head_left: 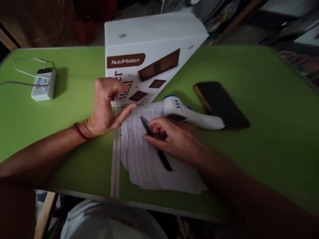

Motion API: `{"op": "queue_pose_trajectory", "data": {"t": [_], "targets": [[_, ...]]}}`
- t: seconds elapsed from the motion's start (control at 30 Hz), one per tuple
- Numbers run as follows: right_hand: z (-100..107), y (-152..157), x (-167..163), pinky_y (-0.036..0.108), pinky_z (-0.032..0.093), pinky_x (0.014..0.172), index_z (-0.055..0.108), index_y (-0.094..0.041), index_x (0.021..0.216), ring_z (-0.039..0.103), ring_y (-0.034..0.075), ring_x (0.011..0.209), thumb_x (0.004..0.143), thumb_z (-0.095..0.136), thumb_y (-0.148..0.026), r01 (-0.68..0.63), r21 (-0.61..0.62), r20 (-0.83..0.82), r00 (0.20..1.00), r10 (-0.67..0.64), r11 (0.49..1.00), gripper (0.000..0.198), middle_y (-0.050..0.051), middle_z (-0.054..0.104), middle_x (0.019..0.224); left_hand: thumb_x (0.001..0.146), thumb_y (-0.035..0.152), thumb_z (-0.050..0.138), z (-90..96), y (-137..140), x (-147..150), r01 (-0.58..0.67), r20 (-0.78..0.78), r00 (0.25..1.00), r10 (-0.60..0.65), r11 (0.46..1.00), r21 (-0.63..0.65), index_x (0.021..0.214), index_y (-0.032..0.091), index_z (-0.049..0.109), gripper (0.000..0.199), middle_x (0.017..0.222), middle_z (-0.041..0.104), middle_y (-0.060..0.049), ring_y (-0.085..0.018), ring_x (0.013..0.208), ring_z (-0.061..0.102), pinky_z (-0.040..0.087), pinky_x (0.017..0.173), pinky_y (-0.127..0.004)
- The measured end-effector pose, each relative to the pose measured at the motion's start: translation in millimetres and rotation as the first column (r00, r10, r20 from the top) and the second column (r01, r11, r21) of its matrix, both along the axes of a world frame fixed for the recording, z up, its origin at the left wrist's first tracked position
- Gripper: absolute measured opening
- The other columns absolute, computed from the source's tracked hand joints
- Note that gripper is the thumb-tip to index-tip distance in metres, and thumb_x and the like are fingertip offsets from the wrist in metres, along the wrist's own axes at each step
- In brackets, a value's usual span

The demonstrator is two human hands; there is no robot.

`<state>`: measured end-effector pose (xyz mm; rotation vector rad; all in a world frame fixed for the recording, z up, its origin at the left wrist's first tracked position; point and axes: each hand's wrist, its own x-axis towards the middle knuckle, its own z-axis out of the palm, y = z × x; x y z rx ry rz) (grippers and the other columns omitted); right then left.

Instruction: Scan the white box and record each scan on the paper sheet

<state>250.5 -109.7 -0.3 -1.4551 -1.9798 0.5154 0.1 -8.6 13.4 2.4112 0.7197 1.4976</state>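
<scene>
My left hand (104,109) is raised in front of the white box, its fingers bent and its thumb apart from them, with nothing between. A red cord circles that wrist. My right hand (174,137) hovers over a stack of handwritten sheets (142,159). Its thumb and curled fingers are around a black pen (163,159), which slants across the top sheet; the thumb covers part of it. Just beyond the right hand lies a white and blue infrared thermometer (194,116), resting partly on the papers.
The white NutriMotion box (152,30) stands behind the papers on the green folding table (74,166). A dark phone-like slab (224,106) lies at right, touching the thermometer's handle. At left sits a white adapter (45,84) with cables. A seam runs along the table.
</scene>
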Motion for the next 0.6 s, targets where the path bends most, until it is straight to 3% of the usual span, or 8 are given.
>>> {"op": "queue_pose_trajectory", "data": {"t": [0.1, 0.17, 0.23, 0.33, 0.43, 0.53, 0.6], "targets": [[2, 1, -2, 0.037, 0.049, 0.063, 0.076, -0.031, 0.095, 0.064, 0.022, 0.065, 0.089, 0.072, -0.034, -0.008, 0.023, -0.043, 0.999, 0.009, 1.0, 0.008, 0.002, 0.072, 0.079, 0.112, 0.062, 0.055, -2.3, -5, 1, 0.153, -0.201, 0.958, -0.205, 0.957, -0.246, 0.121, 0.027, 0.064, 0.037, 0.091, 0.069, -0.003, -0.024, 0.082, 0.07, 0.06, 0.083, -0.044], [6, 2, -1, 0.038, 0.054, 0.069, 0.078, -0.032, 0.097, 0.067, 0.022, 0.07, 0.09, 0.067, -0.03, 0.007, 0.041, -0.107, 0.994, -0.003, 0.999, 0.014, 0.002, 0.075, 0.081, 0.111, 0.06, 0.056, -4.8, -4, 1, 0.173, -0.308, 0.9, -0.309, 0.901, -0.397, 0.118, 0.025, 0.068, 0.038, 0.079, 0.065, -0.001, -0.023, 0.075, 0.069, 0.059, 0.079, -0.042], [10, 2, 0, 0.039, 0.057, 0.073, 0.079, -0.031, 0.099, 0.067, 0.021, 0.072, 0.094, 0.062, -0.026, 0.041, 0.042, -0.209, 0.977, -0.031, 0.998, 0.018, 0.002, 0.077, 0.083, 0.106, 0.054, 0.063, -7.7, -1, 0, 0.141, -0.357, 0.872, -0.334, 0.872, -0.469, 0.118, 0.025, 0.07, 0.032, 0.076, 0.064, 0.0, -0.024, 0.077, 0.069, 0.059, 0.08, -0.041], [11, 1, -3, 0.039, 0.059, 0.077, 0.077, -0.028, 0.112, 0.069, 0.021, 0.079, 0.095, 0.065, -0.025, 0.048, 0.019, -0.422, 0.906, -0.036, 0.999, 0.02, 0.004, 0.075, 0.086, 0.096, 0.043, 0.075, -11.2, 3, 0, 0.076, -0.393, 0.866, -0.31, 0.857, -0.509, 0.12, 0.025, 0.07, 0.03, 0.082, 0.067, 0.0, -0.026, 0.084, 0.07, 0.06, 0.089, -0.042], [3, -3, -9, 0.038, 0.058, 0.077, 0.07, -0.03, 0.121, 0.068, 0.021, 0.082, 0.089, 0.084, -0.032, -0.005, 0.001, -0.595, 0.803, 0.004, 1.0, 0.035, 0.001, 0.07, 0.089, 0.09, 0.04, 0.079, -12.5, 5, 1, 0.038, -0.443, 0.84, -0.312, 0.85, -0.526, 0.119, 0.026, 0.072, 0.033, 0.086, 0.068, -0.001, -0.027, 0.086, 0.07, 0.059, 0.096, -0.045], [-5, -6, -13, 0.037, 0.053, 0.07, 0.073, -0.031, 0.11, 0.062, 0.019, 0.074, 0.098, 0.084, -0.046, 0.042, -0.035, -0.603, 0.796, -0.055, 0.998, 0.022, -0.001, 0.066, 0.082, 0.09, 0.043, 0.082, -10.6, 4, 2, 0.028, -0.489, 0.813, -0.315, 0.86, -0.509, 0.12, 0.025, 0.074, 0.037, 0.086, 0.069, -0.001, -0.027, 0.086, 0.071, 0.06, 0.092, -0.044], [-7, -6, -15, 0.037, 0.049, 0.065, 0.078, -0.029, 0.099, 0.058, 0.019, 0.068, 0.108, 0.069, -0.057, 0.066, -0.058, -0.582, 0.808, -0.088, 0.996, 0.03, 0.0, 0.061, 0.073, 0.092, 0.045, 0.081, -7.3, 2, 2, 0.02, -0.533, 0.79, -0.304, 0.881, -0.473, 0.122, 0.024, 0.074, 0.037, 0.085, 0.071, -0.001, -0.027, 0.087, 0.072, 0.061, 0.088, -0.042]]}}
